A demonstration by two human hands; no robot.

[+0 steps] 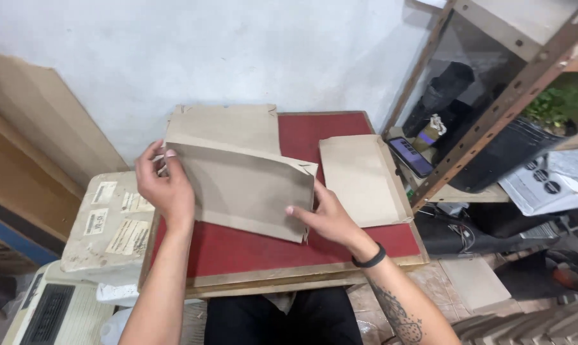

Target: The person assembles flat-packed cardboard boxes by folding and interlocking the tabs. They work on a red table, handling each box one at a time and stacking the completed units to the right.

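Observation:
I hold a brown paper bag [247,188] over a red-topped board [238,252] on my lap. My left hand [164,185] grips the bag's upper left corner. My right hand [324,214] holds its lower right edge, with a black band on that wrist. The bag is lifted and tilted, its top edge bent. Behind it lies a stack of the same brown bags [228,124] at the board's far left. A single flat brown bag [362,179] lies on the board to the right of my right hand.
A worn cardboard box [113,223] with paper labels sits to the left of the board. A metal shelf frame [493,108] stands at the right, with a phone [411,156] and dark bags near it. A white wall [238,51] is behind.

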